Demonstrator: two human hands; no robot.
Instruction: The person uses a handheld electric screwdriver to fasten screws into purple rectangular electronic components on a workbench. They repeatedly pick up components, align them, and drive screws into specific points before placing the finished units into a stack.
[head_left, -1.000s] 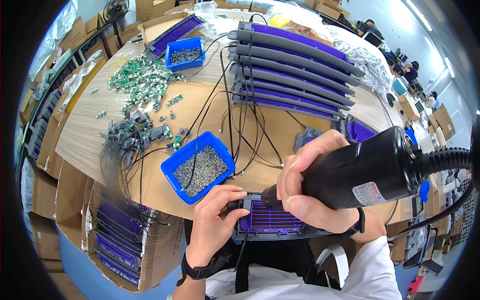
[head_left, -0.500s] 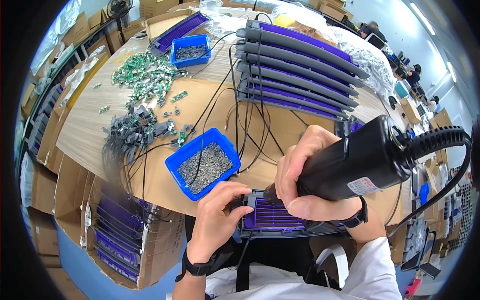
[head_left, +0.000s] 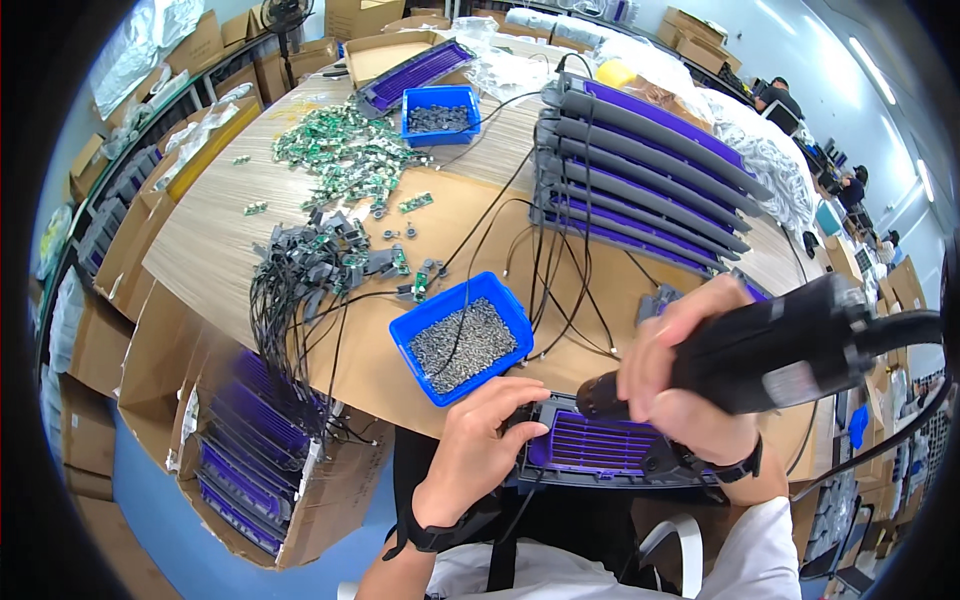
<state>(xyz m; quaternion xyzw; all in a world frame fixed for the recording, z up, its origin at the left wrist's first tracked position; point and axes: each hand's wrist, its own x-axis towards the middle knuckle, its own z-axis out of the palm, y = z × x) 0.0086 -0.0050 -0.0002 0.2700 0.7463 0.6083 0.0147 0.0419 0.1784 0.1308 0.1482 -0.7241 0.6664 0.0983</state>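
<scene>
My right hand (head_left: 685, 365) is wrapped round a black electric screwdriver (head_left: 775, 355), which lies tilted with its cord trailing right. Its dark nose is above a grey panel with a purple slatted grille (head_left: 590, 446), at the table's near edge; the bit's tip is out of sight. My left hand (head_left: 478, 440) grips the panel's left end, thumb and forefinger on either side of the corner. Just beyond that hand stands a blue bin (head_left: 488, 377) holding many small metal screws (head_left: 465, 340). A thin black cable hangs below the panel.
Similar panels are stacked (head_left: 650, 170) at the back, with loose black cables. Left of them are green circuit boards (head_left: 345, 150), a pile of cabled grey parts (head_left: 310, 265) and a smaller blue bin (head_left: 440, 139). A carton (head_left: 340, 500) of panels stands below left.
The screwdriver's nose has lifted and shifted off the panel's upper left corner, and its body has levelled. My left hand stays at the panel's end. The whole view has shifted.
</scene>
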